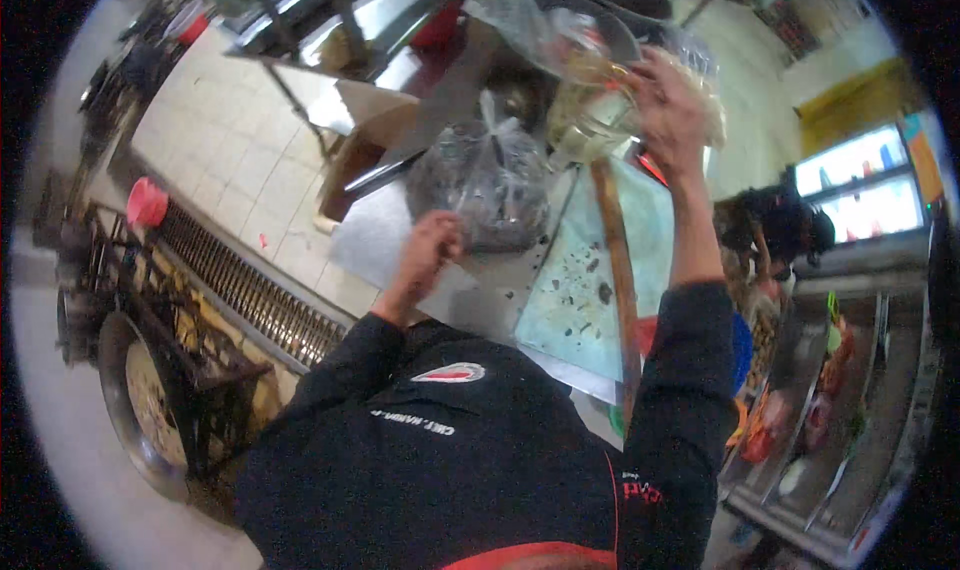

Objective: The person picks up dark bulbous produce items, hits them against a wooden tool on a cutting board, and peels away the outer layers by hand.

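My right hand [671,108] is blurred at the upper right, at a clear container or bag with pale contents [592,119]; whether it grips this cannot be told. Nearer my body, my left hand [435,247] has its fingers curled, close to the lower left of a knotted clear plastic bag [499,187] with dark contents. No object shows in its fingers. Beside the bag lies a pale blue-green board or sheet [559,285] strewn with small dark bits. A long brown wooden strip [619,262] lies across it.
A metal floor grating [255,292] runs at the left, with a pink bucket [148,202] at its end and a large wok [146,405] below. Partitioned metal trays [817,420] with vegetables stand at the right. A cardboard box [367,150] is beyond my left hand.
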A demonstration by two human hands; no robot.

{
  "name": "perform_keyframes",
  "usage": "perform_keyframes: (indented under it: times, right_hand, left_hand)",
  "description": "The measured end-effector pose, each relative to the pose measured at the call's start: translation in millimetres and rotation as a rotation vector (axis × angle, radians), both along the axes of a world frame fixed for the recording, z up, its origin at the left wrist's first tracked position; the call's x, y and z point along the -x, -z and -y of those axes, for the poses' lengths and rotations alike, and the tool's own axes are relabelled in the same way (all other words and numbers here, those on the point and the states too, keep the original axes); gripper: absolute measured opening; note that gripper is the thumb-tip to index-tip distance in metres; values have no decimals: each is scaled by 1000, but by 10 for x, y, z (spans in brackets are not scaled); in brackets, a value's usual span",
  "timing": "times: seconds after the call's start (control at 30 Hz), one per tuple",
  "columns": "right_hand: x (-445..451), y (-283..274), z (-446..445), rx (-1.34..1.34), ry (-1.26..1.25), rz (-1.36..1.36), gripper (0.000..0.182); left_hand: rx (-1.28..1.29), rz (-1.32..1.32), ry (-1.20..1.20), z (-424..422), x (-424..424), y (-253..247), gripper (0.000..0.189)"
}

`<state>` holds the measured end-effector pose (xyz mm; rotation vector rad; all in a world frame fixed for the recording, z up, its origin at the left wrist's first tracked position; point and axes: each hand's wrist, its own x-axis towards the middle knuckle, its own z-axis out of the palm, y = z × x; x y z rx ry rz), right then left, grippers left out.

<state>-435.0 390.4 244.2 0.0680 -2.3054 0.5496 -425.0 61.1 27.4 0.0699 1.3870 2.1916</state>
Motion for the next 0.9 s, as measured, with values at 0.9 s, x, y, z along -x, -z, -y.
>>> perform_keyframes:
  times: [0.9]
  right_hand:
    - [-2265, 2519, 615, 136, 432, 648, 52]
  left_hand:
    - [572, -844, -563, 137, 1041, -250, 37]
